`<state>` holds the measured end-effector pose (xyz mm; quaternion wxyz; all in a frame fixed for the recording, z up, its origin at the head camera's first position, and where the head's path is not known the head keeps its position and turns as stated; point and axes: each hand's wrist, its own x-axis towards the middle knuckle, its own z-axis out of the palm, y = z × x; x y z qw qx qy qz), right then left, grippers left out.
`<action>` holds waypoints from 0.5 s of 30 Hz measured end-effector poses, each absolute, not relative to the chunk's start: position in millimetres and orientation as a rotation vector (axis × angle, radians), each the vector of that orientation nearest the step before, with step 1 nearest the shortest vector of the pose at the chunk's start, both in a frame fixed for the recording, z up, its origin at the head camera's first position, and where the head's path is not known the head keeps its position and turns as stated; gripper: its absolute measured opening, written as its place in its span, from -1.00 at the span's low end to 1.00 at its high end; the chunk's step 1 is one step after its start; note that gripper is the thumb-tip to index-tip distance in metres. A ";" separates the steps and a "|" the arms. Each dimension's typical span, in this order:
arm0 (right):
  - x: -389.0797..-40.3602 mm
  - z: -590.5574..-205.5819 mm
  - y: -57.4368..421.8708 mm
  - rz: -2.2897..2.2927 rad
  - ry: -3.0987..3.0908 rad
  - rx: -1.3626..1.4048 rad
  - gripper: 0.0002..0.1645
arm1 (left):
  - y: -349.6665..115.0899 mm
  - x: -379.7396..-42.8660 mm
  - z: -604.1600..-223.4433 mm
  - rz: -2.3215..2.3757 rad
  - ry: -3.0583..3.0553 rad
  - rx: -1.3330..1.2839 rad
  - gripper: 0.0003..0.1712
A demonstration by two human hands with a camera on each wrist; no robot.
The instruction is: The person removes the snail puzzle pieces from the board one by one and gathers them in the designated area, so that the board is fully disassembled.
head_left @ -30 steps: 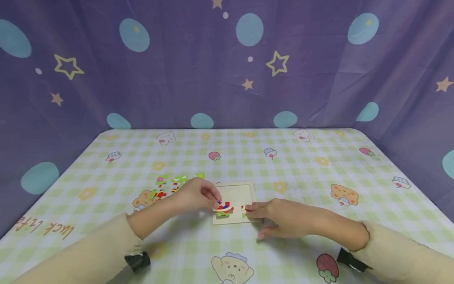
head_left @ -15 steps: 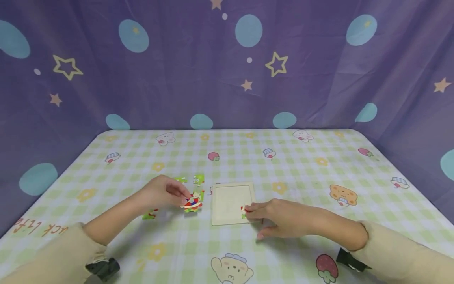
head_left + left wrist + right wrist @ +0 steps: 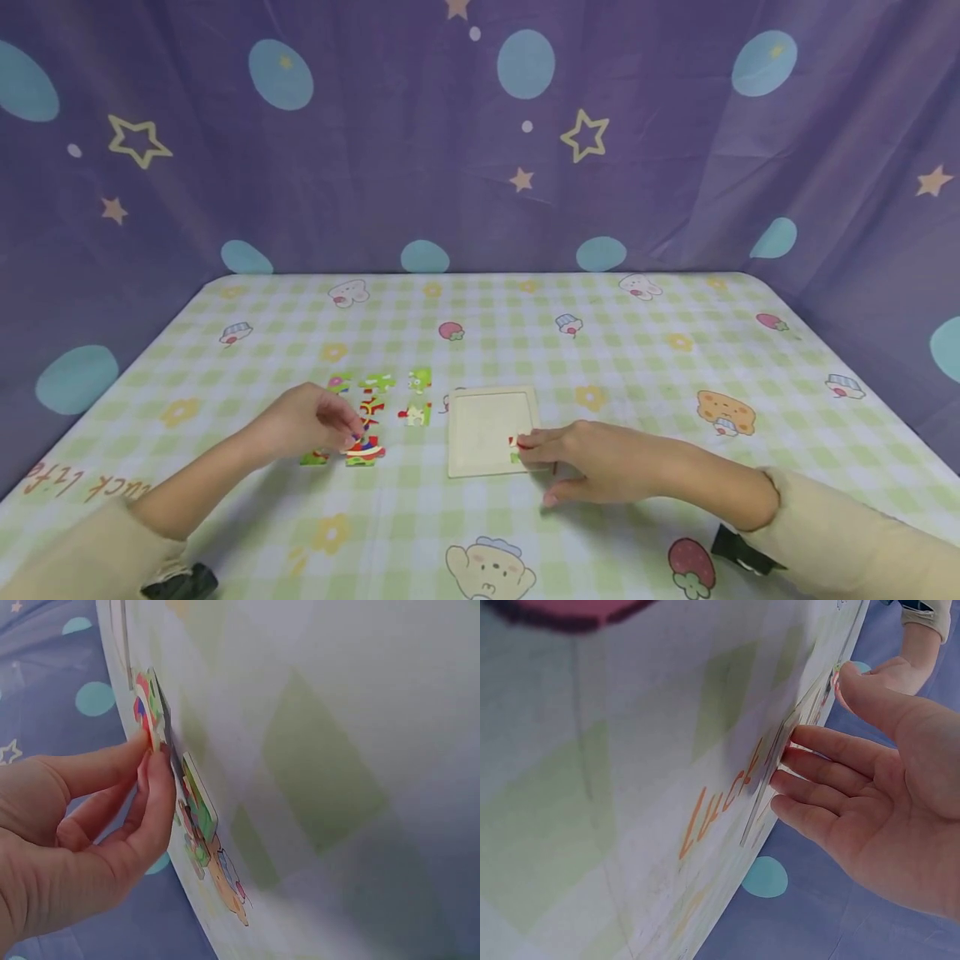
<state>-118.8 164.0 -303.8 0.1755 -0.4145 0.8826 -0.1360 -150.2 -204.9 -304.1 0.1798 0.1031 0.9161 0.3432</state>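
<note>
My left hand pinches a colourful jigsaw piece, red, white, blue and green, between thumb and fingers. In the left wrist view this piece hangs tilted close over the cloth, beside other pieces. My right hand rests with fingers extended on the right side of a pale wooden puzzle tray. Under its fingertips lies a small red, white and green piece in the tray's lower right corner, partly covered. In the right wrist view the right fingers lie nearly straight along the tray edge.
Several loose jigsaw pieces lie left of the tray, among them a green one, a white-and-green one and one by the left wrist. A checked cloth covers the table; a purple curtain stands behind.
My left hand has carried the jigsaw piece left, from over the tray to among the loose pieces. More of the tray's bare floor shows. The right hand has stayed in place.
</note>
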 end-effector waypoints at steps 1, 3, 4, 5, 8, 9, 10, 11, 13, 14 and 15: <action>-119.0 -303.7 164.1 -0.386 2.500 -1.183 -0.36 | -204.6 -149.4 -304.3 0.956 2.603 0.292 -0.89; -119.3 -303.7 164.4 -0.387 2.500 -1.199 -0.36 | -203.9 -148.4 -304.5 0.928 2.631 0.301 -0.90; -119.3 -303.7 164.5 -0.388 2.499 -1.201 -0.36 | -203.5 -147.9 -304.4 0.914 2.643 0.298 -0.90; -119.3 -303.6 164.5 -0.390 2.498 -1.202 -0.35 | -203.0 -147.6 -304.1 0.903 2.652 0.296 -0.90; -119.3 -303.5 164.1 -0.396 2.495 -1.191 -0.35 | -201.2 -146.6 -303.2 0.868 2.685 0.310 -0.91; -119.3 -303.4 164.0 -0.397 2.494 -1.185 -0.36 | -200.3 -146.5 -302.9 0.858 2.695 0.307 -0.92; -119.3 -303.2 163.9 -0.399 2.493 -1.178 -0.36 | -199.5 -146.4 -302.6 0.847 2.704 0.307 -0.93; -119.2 -303.0 164.1 -0.400 2.494 -1.182 -0.36 | -198.6 -146.2 -302.4 0.836 2.712 0.313 -0.94; -119.3 -302.2 164.6 -0.403 2.492 -1.174 -0.37 | -197.0 -146.2 -302.3 0.815 2.729 0.322 -0.95; -119.3 -302.1 165.1 -0.406 2.490 -1.176 -0.37 | -196.2 -146.1 -302.0 0.807 2.735 0.327 -0.96; -119.4 -301.8 165.6 -0.409 2.489 -1.180 -0.38 | -195.5 -146.1 -301.6 0.798 2.741 0.328 -0.96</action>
